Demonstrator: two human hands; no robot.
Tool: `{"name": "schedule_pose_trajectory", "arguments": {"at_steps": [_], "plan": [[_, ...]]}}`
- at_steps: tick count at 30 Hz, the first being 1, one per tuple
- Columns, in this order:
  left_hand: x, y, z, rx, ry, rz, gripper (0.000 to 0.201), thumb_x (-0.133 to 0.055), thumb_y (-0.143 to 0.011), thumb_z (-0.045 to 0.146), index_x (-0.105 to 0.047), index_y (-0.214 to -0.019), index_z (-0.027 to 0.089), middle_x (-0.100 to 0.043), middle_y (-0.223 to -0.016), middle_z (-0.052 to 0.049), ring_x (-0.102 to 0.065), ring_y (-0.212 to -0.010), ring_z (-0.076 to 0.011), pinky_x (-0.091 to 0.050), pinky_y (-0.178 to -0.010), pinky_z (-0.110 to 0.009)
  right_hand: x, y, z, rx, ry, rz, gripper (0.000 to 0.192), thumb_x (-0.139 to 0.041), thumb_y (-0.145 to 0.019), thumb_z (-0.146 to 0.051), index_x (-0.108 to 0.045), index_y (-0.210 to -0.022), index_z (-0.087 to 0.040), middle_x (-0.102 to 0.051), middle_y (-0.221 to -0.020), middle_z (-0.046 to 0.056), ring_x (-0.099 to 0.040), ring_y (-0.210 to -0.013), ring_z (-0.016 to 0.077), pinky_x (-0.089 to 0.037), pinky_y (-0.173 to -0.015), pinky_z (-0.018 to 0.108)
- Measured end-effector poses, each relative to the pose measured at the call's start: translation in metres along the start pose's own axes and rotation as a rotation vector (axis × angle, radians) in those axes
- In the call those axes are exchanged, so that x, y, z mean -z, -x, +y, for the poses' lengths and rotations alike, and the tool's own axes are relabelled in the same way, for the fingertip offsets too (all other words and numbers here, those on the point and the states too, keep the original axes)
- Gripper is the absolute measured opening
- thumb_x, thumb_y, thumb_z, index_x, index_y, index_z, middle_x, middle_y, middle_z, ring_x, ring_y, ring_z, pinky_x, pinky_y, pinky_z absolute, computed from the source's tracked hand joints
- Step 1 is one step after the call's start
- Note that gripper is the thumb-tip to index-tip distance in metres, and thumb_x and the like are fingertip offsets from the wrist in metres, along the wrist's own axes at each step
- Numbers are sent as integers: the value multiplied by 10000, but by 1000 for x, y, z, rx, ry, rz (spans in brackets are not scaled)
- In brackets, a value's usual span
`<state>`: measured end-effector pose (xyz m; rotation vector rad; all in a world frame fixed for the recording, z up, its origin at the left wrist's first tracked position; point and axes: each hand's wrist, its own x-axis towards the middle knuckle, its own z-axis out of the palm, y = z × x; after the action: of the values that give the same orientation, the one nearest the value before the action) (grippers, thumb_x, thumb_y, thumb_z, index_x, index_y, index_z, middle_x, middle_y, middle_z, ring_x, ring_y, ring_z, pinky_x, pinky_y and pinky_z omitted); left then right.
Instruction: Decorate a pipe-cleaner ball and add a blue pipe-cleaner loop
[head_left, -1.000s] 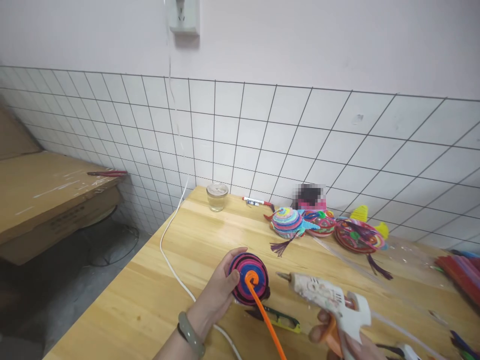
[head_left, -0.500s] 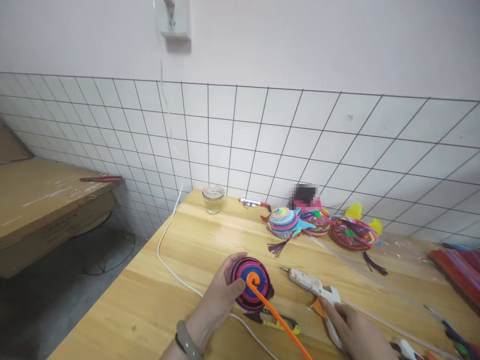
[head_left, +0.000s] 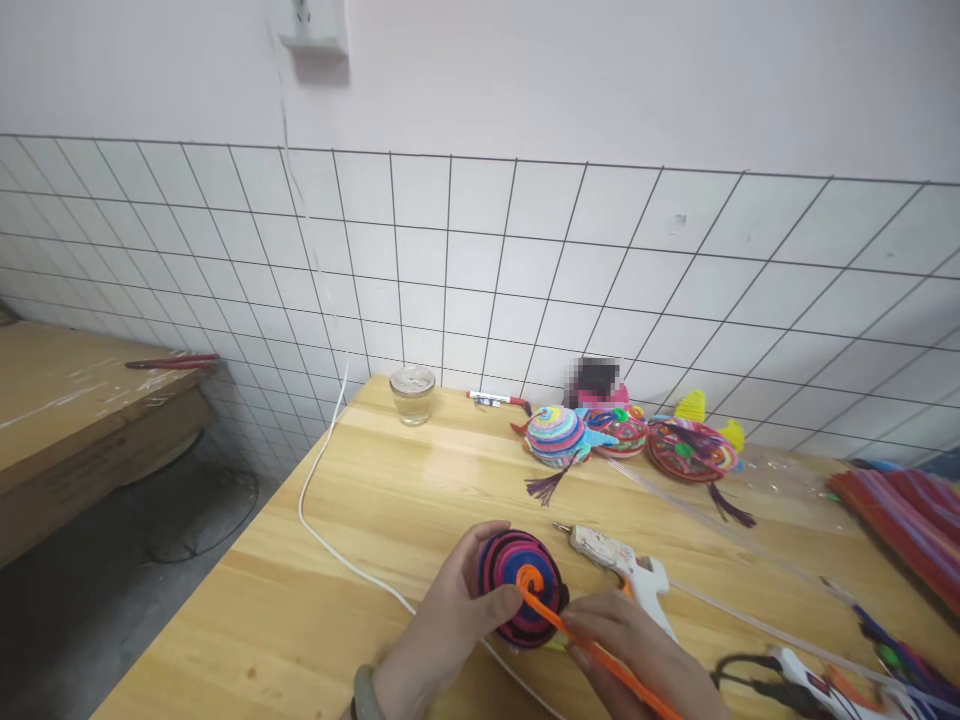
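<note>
My left hand (head_left: pixel 457 610) is closed around a round, dome-like piece (head_left: pixel 499 565) wound in rings of black, pink, purple and blue. The thumb presses near its middle, where an orange chenille stem (head_left: pixel 534 578) curls into a small spiral. From that curl the free length runs down to the right. My right hand (head_left: pixel 630 650) pinches this length between thumb and fingers, just beside the round piece. Right behind that hand, a white hot glue gun (head_left: pixel 604 548) lies on the table with its metal tip pointing left. The snips under the round piece are mostly hidden.
Along the tiled wall stand a glass of liquid (head_left: pixel 412 398), a marker (head_left: pixel 495 399) and several colourful fish-like crafts (head_left: pixel 555 436). A red bundle of stems (head_left: pixel 900 525) lies at the right. A white cable (head_left: pixel 360 570) crosses the wooden table (head_left: pixel 285 600); a power strip (head_left: pixel 810 685) sits at lower right.
My right hand has let go of the glue gun, now lying on the table, and has taken hold of the orange stem. The round piece has shifted slightly right in view.
</note>
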<state>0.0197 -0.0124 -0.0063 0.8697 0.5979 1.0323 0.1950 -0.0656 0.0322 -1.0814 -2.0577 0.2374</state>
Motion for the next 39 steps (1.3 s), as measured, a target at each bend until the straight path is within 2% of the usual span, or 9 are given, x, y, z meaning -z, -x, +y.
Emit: {"name": "schedule_pose_trajectory", "arguments": {"at_steps": [4, 8, 14, 20, 29, 36, 39], "plan": [[1, 1, 2, 34, -21, -20, 544, -747, -610, 215, -517, -1102, 198, -597, -1071, -90, -546, -985, -243, -411, -877, -384, -3, 3, 4, -67, -107, 32, 244, -524, -788, -150, -569, -973, -302, -666, -788, 22, -644, -704, 188, -527, -622, 241], [2, 2, 1, 38, -28, -61, 564, -748, -606, 210, -503, -1114, 199, -590, -1081, -95, -544, -993, -251, -407, -881, -399, -1, 0, 4, -53, -136, -43, 191, -531, -793, -121, -554, -920, -262, -650, -792, 29, -637, -743, 175, -519, -664, 228], [1, 3, -2, 72, -14, -89, 563, -739, -619, 212, -490, -1124, 197, -593, -1073, -95, -543, -991, -246, -402, -880, -402, 6, -5, 2, -115, -171, -157, 91, -458, -861, -197, -539, -835, -233, -620, -792, 46, -609, -751, 163, -504, -682, 249], [2, 2, -4, 97, 0, -113, 564, -753, -586, 213, -494, -1087, 198, -596, -1038, -90, -555, -961, -252, -413, -843, -395, -6, 1, 3, -123, -138, -46, 245, -426, -879, -347, -550, -708, -222, -601, -708, 36, -592, -644, 146, -491, -608, 234], [1, 4, -2, 104, -77, -180, 550, -723, -628, 203, -469, -1116, 189, -596, -1052, -99, -536, -986, -249, -403, -847, -382, -1, -4, -1, -283, -134, -99, 183, -417, -883, -310, -551, -789, -228, -619, -738, 21, -588, -683, 147, -478, -628, 225], [1, 7, -3, 99, -116, -193, 525, -705, -653, 205, -476, -1125, 203, -590, -1062, -87, -532, -980, -241, -406, -838, -366, -2, -7, -3, -408, -72, -89, 183, -432, -871, -336, -567, -797, -237, -630, -664, -6, -587, -586, 143, -474, -544, 208], [1, 7, -3, 93, -129, -195, 523, -704, -649, 201, -483, -1123, 206, -585, -1063, -79, -530, -967, -234, -415, -819, -351, -4, -7, -2, -449, -82, -103, 159, -439, -871, -311, -568, -825, -229, -653, -689, -1, -611, -614, 143, -489, -552, 198]]}}
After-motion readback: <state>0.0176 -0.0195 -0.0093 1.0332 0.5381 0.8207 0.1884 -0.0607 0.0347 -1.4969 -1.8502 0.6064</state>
